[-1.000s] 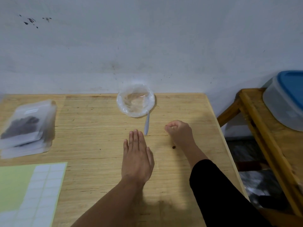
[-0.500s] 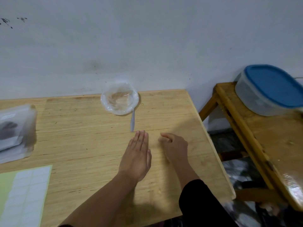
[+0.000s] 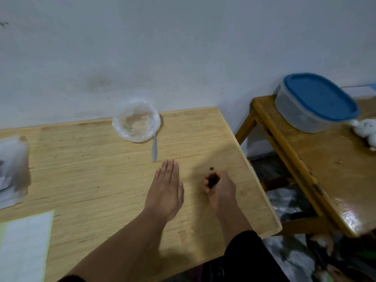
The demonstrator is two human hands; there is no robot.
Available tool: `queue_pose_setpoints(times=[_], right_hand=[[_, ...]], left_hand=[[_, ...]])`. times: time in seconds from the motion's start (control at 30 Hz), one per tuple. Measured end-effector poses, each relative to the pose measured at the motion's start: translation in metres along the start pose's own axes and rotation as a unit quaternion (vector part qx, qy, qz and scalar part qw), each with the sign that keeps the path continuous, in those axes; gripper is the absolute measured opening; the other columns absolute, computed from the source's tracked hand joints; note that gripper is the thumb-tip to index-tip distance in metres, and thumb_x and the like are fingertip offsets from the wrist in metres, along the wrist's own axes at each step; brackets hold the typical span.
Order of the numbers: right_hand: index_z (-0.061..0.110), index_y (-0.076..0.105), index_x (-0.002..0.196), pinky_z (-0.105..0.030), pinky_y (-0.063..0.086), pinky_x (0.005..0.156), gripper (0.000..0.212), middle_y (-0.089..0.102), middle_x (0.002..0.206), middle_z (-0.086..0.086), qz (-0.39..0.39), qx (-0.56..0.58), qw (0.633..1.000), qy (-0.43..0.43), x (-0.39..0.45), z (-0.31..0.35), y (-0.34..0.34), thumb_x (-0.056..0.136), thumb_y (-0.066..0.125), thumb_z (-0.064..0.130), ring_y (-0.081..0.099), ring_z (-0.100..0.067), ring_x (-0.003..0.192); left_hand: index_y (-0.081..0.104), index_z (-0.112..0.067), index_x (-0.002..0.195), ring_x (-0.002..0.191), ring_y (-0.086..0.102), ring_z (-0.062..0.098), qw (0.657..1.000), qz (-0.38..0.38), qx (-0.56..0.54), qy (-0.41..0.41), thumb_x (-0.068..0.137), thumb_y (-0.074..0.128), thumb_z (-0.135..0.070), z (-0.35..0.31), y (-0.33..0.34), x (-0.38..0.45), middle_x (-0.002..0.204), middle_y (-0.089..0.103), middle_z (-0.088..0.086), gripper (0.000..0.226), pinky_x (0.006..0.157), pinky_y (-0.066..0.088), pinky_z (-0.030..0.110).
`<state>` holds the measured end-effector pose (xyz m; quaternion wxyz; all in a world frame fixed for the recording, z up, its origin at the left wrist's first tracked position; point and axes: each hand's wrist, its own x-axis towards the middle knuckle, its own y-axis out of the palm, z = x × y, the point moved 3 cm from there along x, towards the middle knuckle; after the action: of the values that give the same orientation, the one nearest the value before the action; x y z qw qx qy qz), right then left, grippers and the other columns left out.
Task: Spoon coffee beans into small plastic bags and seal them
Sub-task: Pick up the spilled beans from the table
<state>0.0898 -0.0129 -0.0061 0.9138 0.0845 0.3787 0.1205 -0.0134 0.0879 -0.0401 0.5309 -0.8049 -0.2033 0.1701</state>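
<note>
A stray bean (image 3: 211, 168) is lying on the table (image 3: 91, 159) just beyond the right hand (image 3: 220, 187), which is now curling shut, seemingly on dark beans, where before it covered them. The left hand (image 3: 165, 188) is staying flat, empty. The bowl (image 3: 136, 121) and spoon (image 3: 155, 148) are sitting unused; cleanup seems underway.

Bag stack (image 3: 12, 169) cut by left edge, contents blurred

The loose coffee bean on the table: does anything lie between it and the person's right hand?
Nothing visible does. The coffee bean lies on bare wood just beyond the curled right hand; the left hand rests flat off to the side.
</note>
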Motion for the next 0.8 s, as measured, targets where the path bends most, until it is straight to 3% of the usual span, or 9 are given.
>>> queue_pose_setpoints(times=[0.03,0.1,0.2,0.27,0.33,0.47,0.7,0.8], right_hand=[[0.007,0.057,0.08,-0.026,0.035,0.05,0.015,0.055,0.066,-0.007,0.0,0.005,1.0,0.006,-0.001,0.005,-0.005,0.089,0.046,0.011,0.047,-0.015,0.055],[0.013,0.064,0.082,-0.024,0.037,0.055,0.016,0.055,0.069,-0.002,-0.01,-0.115,0.992,-0.045,0.0,0.015,-0.012,0.089,0.051,0.017,0.048,-0.012,0.06],[0.021,0.068,0.099,-0.019,0.039,0.07,0.019,0.061,0.083,0.009,-0.04,-0.361,0.913,-0.186,0.01,0.026,-0.016,0.091,0.052,0.027,0.054,-0.007,0.081],[0.019,0.067,0.11,-0.019,0.037,0.087,0.025,0.066,0.104,0.006,-0.041,-0.437,0.865,-0.243,0.018,0.029,-0.015,0.09,0.055,0.027,0.056,-0.009,0.099],[0.017,0.068,0.111,-0.019,0.034,0.092,0.026,0.067,0.113,0.001,-0.035,-0.491,0.83,-0.263,0.026,0.03,-0.014,0.089,0.058,0.025,0.057,-0.012,0.106],[0.018,0.07,0.107,-0.018,0.035,0.092,0.024,0.07,0.108,0.001,-0.02,-0.544,0.787,-0.289,0.036,0.024,-0.012,0.086,0.062,0.024,0.06,-0.011,0.103],[0.018,0.067,0.112,-0.023,0.039,0.091,0.028,0.069,0.108,-0.002,-0.014,-0.577,0.745,-0.334,0.039,0.02,-0.007,0.087,0.06,0.029,0.06,-0.015,0.102],[0.018,0.069,0.107,-0.017,0.034,0.087,0.024,0.069,0.106,-0.001,-0.024,-0.58,0.739,-0.343,0.04,0.019,-0.005,0.087,0.06,0.027,0.06,-0.013,0.101]], left_hand=[[-0.005,-0.01,0.148,0.137,-0.024,0.013,1.0,0.003,-0.002,0.007,0.082,-0.012,-0.044,-0.005,-0.001,0.001,0.157,-0.009,0.006,0.075,0.112,-0.014,0.027],[-0.006,-0.01,0.149,0.138,-0.024,0.013,1.0,0.002,-0.003,0.023,0.091,-0.003,-0.042,-0.017,0.0,0.004,0.158,-0.01,0.006,0.066,0.112,-0.014,0.027],[-0.006,-0.009,0.149,0.142,-0.02,0.016,1.0,0.014,-0.002,0.024,0.1,0.011,-0.034,-0.03,0.009,0.006,0.158,-0.01,0.006,0.057,0.116,-0.012,0.03],[-0.006,-0.009,0.149,0.142,-0.02,0.016,0.999,0.015,0.018,0.026,0.097,0.003,-0.037,-0.032,0.013,0.007,0.158,-0.01,0.007,0.059,0.117,-0.011,0.032],[-0.005,-0.009,0.149,0.142,-0.02,0.016,0.999,0.008,0.029,0.031,0.089,-0.009,-0.04,-0.03,0.014,0.006,0.158,-0.008,0.007,0.067,0.117,-0.01,0.032],[-0.009,-0.01,0.148,0.142,-0.02,0.016,0.999,0.013,0.039,0.03,0.085,-0.014,-0.04,-0.03,0.014,0.006,0.158,-0.01,0.006,0.07,0.117,-0.01,0.032],[-0.012,-0.01,0.147,0.141,-0.024,0.017,0.999,0.02,0.036,0.033,0.083,-0.017,-0.04,-0.032,0.014,0.006,0.157,-0.015,0.006,0.071,0.117,-0.012,0.033],[-0.011,-0.01,0.147,0.141,-0.024,0.017,0.999,0.025,0.032,0.035,0.083,-0.017,-0.04,-0.03,0.014,0.006,0.157,-0.014,0.006,0.072,0.117,-0.011,0.033]])
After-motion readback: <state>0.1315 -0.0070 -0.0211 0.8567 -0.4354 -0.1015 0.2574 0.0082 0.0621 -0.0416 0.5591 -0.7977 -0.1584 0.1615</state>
